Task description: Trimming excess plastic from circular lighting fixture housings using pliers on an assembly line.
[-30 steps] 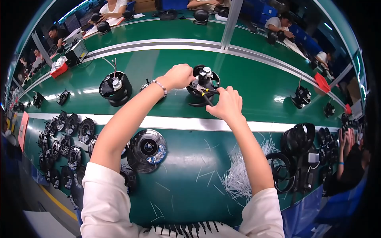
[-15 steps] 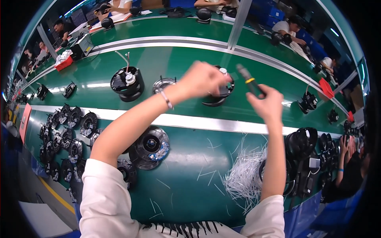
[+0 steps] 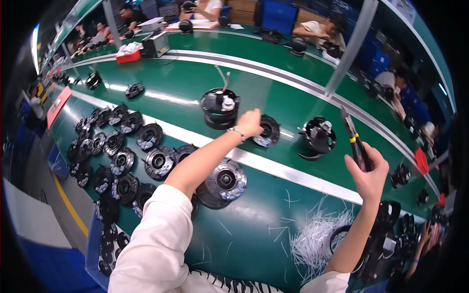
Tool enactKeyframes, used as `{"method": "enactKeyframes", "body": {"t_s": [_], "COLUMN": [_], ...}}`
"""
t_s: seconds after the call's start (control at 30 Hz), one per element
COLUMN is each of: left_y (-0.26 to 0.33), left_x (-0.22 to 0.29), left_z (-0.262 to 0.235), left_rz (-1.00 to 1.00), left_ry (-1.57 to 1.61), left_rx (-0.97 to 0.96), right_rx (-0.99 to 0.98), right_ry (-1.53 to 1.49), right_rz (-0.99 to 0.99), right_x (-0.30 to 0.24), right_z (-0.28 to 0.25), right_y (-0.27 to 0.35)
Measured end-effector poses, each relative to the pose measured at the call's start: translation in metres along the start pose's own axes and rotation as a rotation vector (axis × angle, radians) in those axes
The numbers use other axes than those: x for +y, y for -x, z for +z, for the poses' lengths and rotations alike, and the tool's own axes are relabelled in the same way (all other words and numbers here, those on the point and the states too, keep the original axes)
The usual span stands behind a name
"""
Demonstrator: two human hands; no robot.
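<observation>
My left hand (image 3: 250,123) is on the left rim of a black ring-shaped part (image 3: 267,133), its fingers curled at the edge and partly hidden. Just left of it stands a round black housing (image 3: 220,108) with a white fitting and pale wires sticking up. To the right, a second black housing (image 3: 318,136) with a white fitting stands on the green surface, touched by neither hand. My right hand (image 3: 371,171) grips pliers (image 3: 355,139) by their black handles with yellow bands; the jaws point up and away, touching nothing.
Many black discs with circuit boards (image 3: 122,161) cover the near bench at left; a larger disc (image 3: 223,183) lies closer. A heap of thin white strips (image 3: 317,239) is near my right forearm. A metal post (image 3: 351,49) rises beyond. Other people work across the line and at far right.
My left hand has left the right-hand housing and moved left to the ring-shaped part. My right hand still holds the pliers. The view has turned, so the bench looks shifted and tilted.
</observation>
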State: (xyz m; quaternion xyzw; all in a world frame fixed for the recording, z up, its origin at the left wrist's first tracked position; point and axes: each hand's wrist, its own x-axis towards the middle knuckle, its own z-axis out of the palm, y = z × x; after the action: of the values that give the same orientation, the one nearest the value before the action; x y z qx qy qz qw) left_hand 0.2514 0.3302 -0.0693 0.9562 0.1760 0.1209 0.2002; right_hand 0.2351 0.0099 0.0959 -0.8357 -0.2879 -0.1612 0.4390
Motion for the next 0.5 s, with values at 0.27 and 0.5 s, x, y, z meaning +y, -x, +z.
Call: {"method": "enactKeyframes", "body": {"t_s": [0.27, 0.5], "left_y": [0.04, 0.079], "left_x": [0.037, 0.054], "left_z": [-0.03, -0.021], "left_rz": [-0.063, 0.386], "left_ry": [0.59, 0.312], "left_rx": [-0.427, -0.82], "right_rx": [-0.016, -0.131], "right_ry": [-0.162, -0.197], "right_rz": [0.001, -0.024], "right_x": [-0.002, -0.024], "right_z": [0.013, 0.032], "right_y": [-0.001, 0.002]}}
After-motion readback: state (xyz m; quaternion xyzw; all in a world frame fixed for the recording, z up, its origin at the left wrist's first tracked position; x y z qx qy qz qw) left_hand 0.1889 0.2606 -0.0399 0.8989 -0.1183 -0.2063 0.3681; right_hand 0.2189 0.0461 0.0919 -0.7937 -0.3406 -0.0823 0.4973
